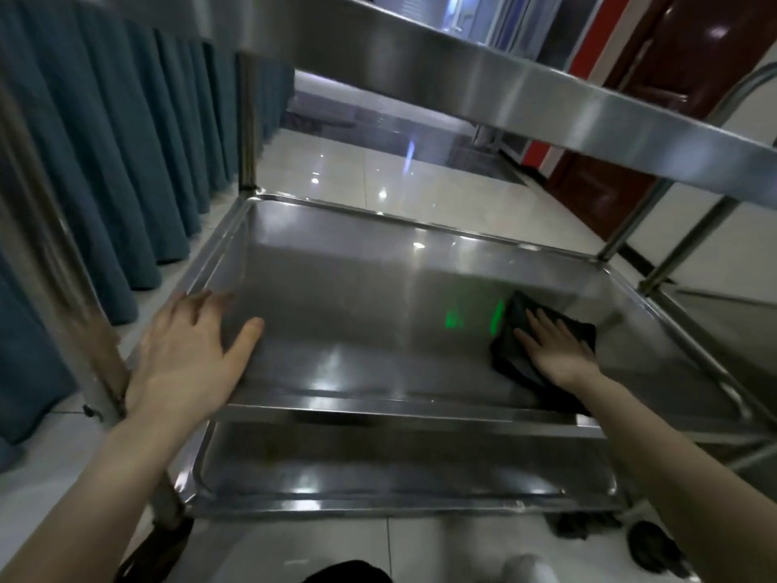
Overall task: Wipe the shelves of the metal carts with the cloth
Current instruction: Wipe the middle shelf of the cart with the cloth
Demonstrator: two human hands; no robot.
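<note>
A stainless steel cart fills the view, with a middle shelf (pixel 357 313), a lower shelf (pixel 378 473) beneath it and a top shelf (pixel 483 77) overhead. A dark cloth (pixel 511 351) lies on the right part of the middle shelf. My right hand (pixel 555 347) presses flat on the cloth with straight fingers. My left hand (pixel 189 355) rests on the shelf's left rim, fingers spread over the edge and thumb inside the tray.
Blue curtains (pixel 126 162) hang close along the left. A second metal cart (pixel 714 330) stands to the right. A dark red door (pixel 672 98) is at the back right. Cart wheels (pixel 656 544) sit on the glossy tiled floor (pixel 378 170).
</note>
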